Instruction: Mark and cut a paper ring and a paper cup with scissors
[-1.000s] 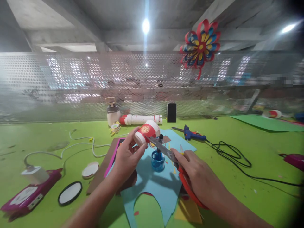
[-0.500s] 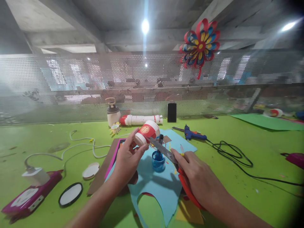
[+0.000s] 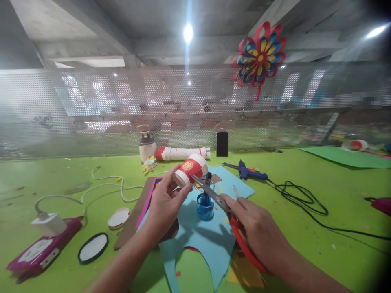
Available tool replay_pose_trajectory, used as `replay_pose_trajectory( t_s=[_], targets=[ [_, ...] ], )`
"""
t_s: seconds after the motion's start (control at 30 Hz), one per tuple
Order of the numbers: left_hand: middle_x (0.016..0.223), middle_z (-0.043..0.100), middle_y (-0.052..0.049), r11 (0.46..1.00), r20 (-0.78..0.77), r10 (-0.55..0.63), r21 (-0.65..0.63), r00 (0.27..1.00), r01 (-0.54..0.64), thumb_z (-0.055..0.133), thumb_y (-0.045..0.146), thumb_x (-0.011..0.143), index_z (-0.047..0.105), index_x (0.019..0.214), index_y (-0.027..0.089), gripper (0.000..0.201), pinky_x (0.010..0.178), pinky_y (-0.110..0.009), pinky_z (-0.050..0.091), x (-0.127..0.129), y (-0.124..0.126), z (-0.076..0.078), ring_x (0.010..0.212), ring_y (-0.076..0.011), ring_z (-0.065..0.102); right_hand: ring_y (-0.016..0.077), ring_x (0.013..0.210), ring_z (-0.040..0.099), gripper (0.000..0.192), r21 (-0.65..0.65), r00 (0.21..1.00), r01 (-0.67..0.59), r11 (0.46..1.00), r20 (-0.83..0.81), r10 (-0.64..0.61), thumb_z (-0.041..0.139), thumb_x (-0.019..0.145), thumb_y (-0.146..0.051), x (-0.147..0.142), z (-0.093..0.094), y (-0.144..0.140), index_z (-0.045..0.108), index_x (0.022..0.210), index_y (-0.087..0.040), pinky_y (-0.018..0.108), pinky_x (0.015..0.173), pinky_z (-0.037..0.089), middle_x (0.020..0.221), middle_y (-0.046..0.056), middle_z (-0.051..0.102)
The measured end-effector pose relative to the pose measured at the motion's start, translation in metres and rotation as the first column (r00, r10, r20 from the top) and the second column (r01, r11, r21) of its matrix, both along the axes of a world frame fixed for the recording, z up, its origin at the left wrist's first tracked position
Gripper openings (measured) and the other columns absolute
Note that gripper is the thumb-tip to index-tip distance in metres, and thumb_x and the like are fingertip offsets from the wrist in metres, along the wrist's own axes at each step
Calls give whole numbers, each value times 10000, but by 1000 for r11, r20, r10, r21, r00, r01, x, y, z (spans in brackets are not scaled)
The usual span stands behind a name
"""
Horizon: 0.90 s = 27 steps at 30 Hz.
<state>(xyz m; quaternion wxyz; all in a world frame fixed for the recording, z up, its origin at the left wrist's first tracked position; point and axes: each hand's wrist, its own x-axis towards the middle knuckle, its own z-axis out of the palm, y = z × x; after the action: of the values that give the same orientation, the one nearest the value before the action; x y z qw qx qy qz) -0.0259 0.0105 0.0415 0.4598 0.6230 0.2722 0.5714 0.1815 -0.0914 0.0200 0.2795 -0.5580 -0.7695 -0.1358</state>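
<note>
the left hand [image 3: 166,203] has its grip closed round a red-and-white paper cup [image 3: 191,170] above the counter [image 3: 305,211]. the right hand [image 3: 259,232] grips red-handled scissors [image 3: 220,201], blade tip touching the cup.

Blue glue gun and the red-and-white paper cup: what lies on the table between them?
In the head view, between glue gun and cup lies a light-blue paper sheet.

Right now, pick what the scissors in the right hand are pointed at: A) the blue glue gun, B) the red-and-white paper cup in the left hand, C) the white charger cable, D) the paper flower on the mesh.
B: the scissors in the right hand reach their tips to the paper cup held by the left hand.
</note>
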Motion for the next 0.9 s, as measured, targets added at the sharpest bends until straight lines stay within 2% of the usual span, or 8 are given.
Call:
replay_pose_trajectory(
  t_s=[0.33,0.53,0.73,0.9],
  targets=[
    [1148,727,-117,999,51,-22,29,998,21,749,259,783,541,1334,160,598,913,-381,593,1,0,0,1018,-220,706,291,732,672,442,-126,995,-48,991,-97,36,451,877,-91,2,0,-2,626,1283,-80,441,655,549,858,148,710],
    [1161,702,-123,997,48,-7,73,999,4,724,254,801,538,1305,168,544,942,-414,582,2,3,-1,1043,-237,701,227,704,669,411,-165,985,-68,984,-170,40,464,827,-63,-1,4,-2,676,1168,-154,329,655,547,805,84,725],
    [1234,660,-137,989,-55,39,145,998,-30,706,229,803,542,1278,168,506,944,-406,582,2,4,-9,1074,-240,683,235,856,707,427,-240,966,-125,963,-251,63,498,844,-64,-4,13,1,661,1216,-196,344,781,564,959,75,758],
    [1272,636,-150,992,-47,41,123,998,-35,701,249,812,520,1296,163,524,948,-406,581,4,3,-12,1077,-239,682,230,834,688,430,-283,955,-137,949,-293,51,496,862,-72,-4,12,0,647,1244,-201,338,754,549,939,67,749]
  ],
)
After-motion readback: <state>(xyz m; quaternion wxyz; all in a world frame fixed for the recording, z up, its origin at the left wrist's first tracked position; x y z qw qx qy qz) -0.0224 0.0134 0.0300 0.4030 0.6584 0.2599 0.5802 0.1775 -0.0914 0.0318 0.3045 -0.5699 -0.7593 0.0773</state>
